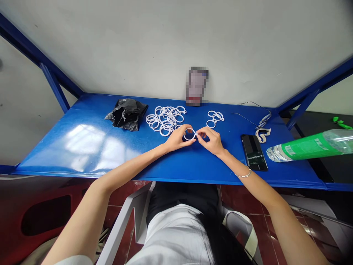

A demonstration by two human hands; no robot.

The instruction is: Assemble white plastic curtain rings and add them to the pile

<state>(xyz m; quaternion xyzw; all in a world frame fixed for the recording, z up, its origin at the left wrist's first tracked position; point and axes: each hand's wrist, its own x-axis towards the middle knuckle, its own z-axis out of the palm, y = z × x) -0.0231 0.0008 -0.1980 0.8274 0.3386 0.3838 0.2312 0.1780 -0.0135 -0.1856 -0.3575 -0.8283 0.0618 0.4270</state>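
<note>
Between my hands, above the blue table (110, 154), is a white plastic ring (185, 138) with a small eyelet, like a curtain ring. My left hand (178, 138) grips its left side between thumb and fingers. At the eyelet end, my right hand (211, 140) pinches with thumb and fingertips; the exact contact there is too small to make out. A heap of similar white rings (165, 117) lies just beyond my left hand. Several more rings (211, 123) form a smaller group beyond my right hand.
A crumpled black plastic bag (128, 114) lies left of the heap. A pixelated upright object (196, 86) leans on the wall. To the right are glasses (263, 120), a white curved object (263, 135), a phone (254, 152) and a green-labelled bottle (309, 146) lying sideways.
</note>
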